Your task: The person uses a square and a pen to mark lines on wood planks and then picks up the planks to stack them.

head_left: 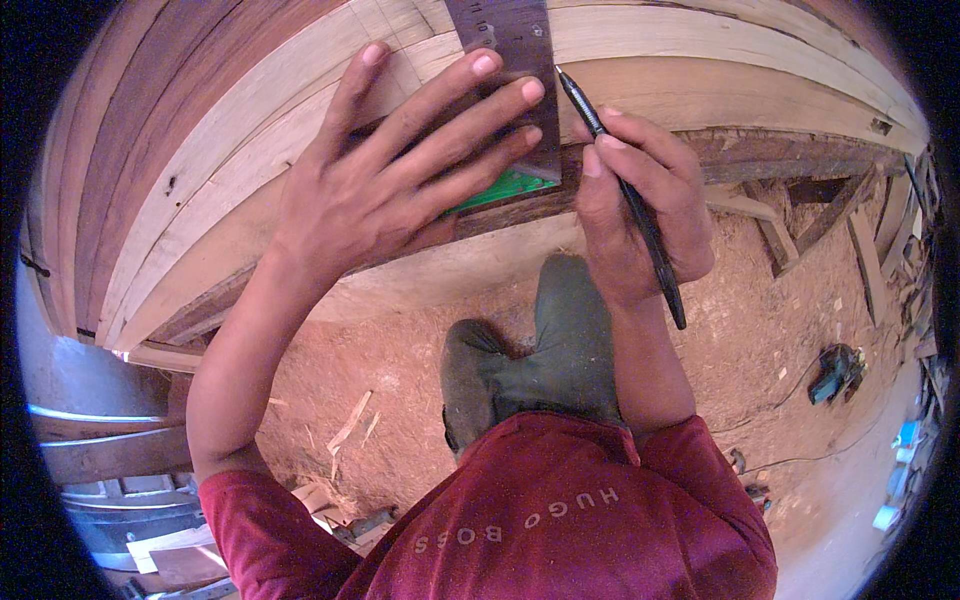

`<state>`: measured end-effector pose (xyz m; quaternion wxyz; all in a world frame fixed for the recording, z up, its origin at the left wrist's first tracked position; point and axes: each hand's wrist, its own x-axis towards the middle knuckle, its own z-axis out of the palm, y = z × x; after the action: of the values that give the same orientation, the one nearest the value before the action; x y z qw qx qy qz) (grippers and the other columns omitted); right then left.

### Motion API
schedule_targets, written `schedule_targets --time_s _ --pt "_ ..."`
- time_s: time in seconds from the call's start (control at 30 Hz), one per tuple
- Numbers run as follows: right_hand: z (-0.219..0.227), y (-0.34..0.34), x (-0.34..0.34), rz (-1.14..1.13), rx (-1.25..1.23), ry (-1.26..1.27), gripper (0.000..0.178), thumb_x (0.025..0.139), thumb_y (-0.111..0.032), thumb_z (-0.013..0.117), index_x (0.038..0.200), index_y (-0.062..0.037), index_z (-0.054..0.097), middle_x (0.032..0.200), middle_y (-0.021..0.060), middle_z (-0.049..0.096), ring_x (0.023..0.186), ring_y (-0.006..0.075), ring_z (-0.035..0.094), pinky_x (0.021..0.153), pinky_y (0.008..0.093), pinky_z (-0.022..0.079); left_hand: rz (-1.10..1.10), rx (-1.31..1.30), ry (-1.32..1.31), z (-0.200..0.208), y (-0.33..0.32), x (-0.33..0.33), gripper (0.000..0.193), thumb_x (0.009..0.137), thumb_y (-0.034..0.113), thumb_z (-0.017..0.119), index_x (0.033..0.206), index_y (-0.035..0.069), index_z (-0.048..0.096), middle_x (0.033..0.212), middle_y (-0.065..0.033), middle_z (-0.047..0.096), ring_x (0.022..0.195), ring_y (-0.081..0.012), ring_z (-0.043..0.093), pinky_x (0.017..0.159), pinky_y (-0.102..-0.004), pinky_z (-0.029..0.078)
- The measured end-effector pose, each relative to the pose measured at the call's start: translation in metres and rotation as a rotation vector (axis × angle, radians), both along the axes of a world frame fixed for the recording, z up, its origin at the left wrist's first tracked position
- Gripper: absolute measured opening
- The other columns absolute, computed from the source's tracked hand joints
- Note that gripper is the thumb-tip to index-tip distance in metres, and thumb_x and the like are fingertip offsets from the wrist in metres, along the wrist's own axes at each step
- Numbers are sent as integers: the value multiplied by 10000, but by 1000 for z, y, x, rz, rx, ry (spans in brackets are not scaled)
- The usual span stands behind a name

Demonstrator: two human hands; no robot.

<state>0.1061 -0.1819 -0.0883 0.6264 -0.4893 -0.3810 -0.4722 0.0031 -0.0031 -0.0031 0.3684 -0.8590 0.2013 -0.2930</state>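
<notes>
The left hand [365,190] partly hides the ruler [525,60], cropped on top.

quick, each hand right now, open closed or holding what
Left hand: open, spread over the try square.
Right hand: closed, holding a black pen.

Legible print stands in two places. On the square's dark metal blade [535,60], small pale numerals run in a row along the left edge near the top; the left hand [370,180] covers part of the blade below them. Across the red shirt [540,480], two short words in pale, widely spaced capitals form a shallow arc, upside down in this view. Pale marks near the pen's [640,215] tip are too small to read.
</notes>
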Motion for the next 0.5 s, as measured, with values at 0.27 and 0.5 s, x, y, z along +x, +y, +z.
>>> schedule_targets --time_s 0.27,0.5 --pt "5 -7 -1 -74 -105 -81 202 848 62 722 1032 -6 674 1054 201 706 934 271 721 826 353 598 3 7 8 0 -1 1 770 748 611 675 1465 407 482 1602 100 364 1477 -181 348 1225 -616 77" --pt "9 -9 -4 -134 -155 -72 206 820 41 751 1004 -23 685 1043 169 717 919 265 727 816 360 601 4 -12 5 -2 1 1 787 716 606 676 1457 416 490 1599 102 367 1474 -185 353 1226 -621 73"
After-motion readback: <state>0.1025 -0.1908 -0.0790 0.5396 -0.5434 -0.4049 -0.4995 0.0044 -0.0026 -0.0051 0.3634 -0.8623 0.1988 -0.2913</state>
